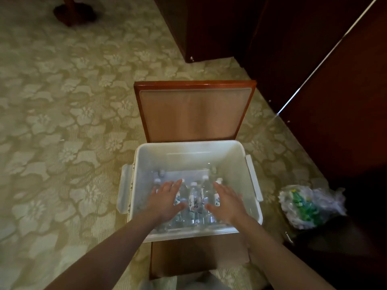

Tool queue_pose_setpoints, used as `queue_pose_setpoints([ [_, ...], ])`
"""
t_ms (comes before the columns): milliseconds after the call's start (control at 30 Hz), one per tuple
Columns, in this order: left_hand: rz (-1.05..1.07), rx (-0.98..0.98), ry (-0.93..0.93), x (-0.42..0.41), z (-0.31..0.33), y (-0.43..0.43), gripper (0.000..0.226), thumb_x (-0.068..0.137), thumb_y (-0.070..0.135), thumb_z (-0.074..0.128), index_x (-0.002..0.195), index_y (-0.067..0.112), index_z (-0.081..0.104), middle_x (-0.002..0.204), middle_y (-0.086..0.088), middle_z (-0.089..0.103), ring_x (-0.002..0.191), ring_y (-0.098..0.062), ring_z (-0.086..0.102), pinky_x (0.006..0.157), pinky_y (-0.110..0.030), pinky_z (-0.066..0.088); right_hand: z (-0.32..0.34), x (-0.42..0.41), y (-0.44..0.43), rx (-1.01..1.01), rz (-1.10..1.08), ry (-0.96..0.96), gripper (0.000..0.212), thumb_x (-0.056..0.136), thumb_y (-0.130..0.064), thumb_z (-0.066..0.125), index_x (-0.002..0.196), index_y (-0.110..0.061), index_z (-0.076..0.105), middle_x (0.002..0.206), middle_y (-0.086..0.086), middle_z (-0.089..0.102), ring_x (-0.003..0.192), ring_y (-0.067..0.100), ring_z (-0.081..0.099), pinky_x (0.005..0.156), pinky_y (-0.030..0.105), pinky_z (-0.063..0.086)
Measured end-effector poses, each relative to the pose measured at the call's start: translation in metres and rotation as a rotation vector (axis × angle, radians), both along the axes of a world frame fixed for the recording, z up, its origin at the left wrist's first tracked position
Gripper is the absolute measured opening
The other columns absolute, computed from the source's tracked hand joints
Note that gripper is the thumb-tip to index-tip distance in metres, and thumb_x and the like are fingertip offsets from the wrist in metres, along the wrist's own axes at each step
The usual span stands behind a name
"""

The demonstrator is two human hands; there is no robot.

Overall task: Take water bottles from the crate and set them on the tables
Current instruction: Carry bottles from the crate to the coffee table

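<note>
A white plastic crate [189,150] stands on a low wooden stool below me. Several clear water bottles [195,200] with white caps and printed labels stand upright in its near half. My left hand [166,198] hovers over the bottles on the left, fingers straight and spread, holding nothing. My right hand [227,203] hovers over the bottles on the right, also with straight fingers and empty. Whether either palm touches a bottle cannot be told.
The stool's padded top [194,110] shows beyond the crate. Dark wooden furniture panels [314,59] line the right side. A crumpled plastic bag with green bits [307,206] lies on the patterned carpet [62,122] at right. A dark wooden furniture base [72,11] stands far left.
</note>
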State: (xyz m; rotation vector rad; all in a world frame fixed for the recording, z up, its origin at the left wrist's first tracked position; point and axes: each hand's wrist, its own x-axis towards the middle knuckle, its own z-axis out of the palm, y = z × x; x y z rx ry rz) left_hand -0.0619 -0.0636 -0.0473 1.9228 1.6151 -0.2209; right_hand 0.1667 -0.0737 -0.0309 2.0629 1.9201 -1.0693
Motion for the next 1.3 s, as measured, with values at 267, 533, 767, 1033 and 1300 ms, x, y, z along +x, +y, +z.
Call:
queue_pose_setpoints([
  [267,-0.005,-0.179,0.005,0.045,-0.065,0.049,0.084,0.094,0.058,0.047,0.158,0.027,0.002,0.166,-0.003,0.011,0.152,-0.024,0.008,0.123,-0.050,0.009,-0.077,0.034,0.047,-0.171,-0.058,0.090,0.089,0.087,-0.049,0.067,0.157,-0.039,0.012,0.165,-0.004,0.020,0.150,0.023,0.021,0.118,0.046,0.030],
  [533,-0.038,-0.349,0.001,0.090,-0.122,0.086,0.087,0.095,0.053,0.053,0.158,0.022,0.002,0.165,-0.008,0.013,0.151,-0.028,0.011,0.122,-0.048,0.012,-0.146,0.059,0.065,-0.284,-0.230,0.153,0.084,0.079,-0.038,0.072,0.151,-0.025,0.030,0.140,0.010,0.052,0.123,0.032,0.055,0.100,0.041,0.049],
  [767,0.019,-0.378,-0.034,0.124,-0.165,0.121,0.095,0.095,0.047,0.057,0.157,0.018,-0.008,0.164,-0.015,0.012,0.152,-0.031,0.011,0.122,-0.043,0.013,-0.219,0.062,0.074,-0.266,-0.320,0.135,0.094,0.054,-0.070,0.042,0.141,-0.034,0.038,0.126,0.001,0.060,0.112,0.025,0.062,0.093,0.043,0.053],
  [1033,0.031,-0.371,0.000,0.131,-0.213,0.139,0.090,0.093,0.054,0.055,0.158,0.019,0.004,0.156,-0.019,0.033,0.144,-0.034,0.029,0.119,-0.045,0.021,-0.211,0.057,0.104,-0.256,-0.289,0.077,0.076,0.083,-0.039,0.066,0.150,-0.028,0.032,0.141,0.005,0.053,0.127,0.031,0.053,0.100,0.042,0.049],
  [1300,0.088,-0.373,-0.071,0.131,-0.212,0.139,0.086,0.091,0.050,0.062,0.156,0.018,0.016,0.145,-0.007,0.052,0.140,-0.026,0.040,0.122,-0.043,0.005,-0.219,0.052,0.100,-0.229,-0.381,0.061,0.067,0.078,-0.033,0.070,0.139,-0.025,0.042,0.127,0.004,0.060,0.119,0.031,0.057,0.085,0.033,0.049],
])
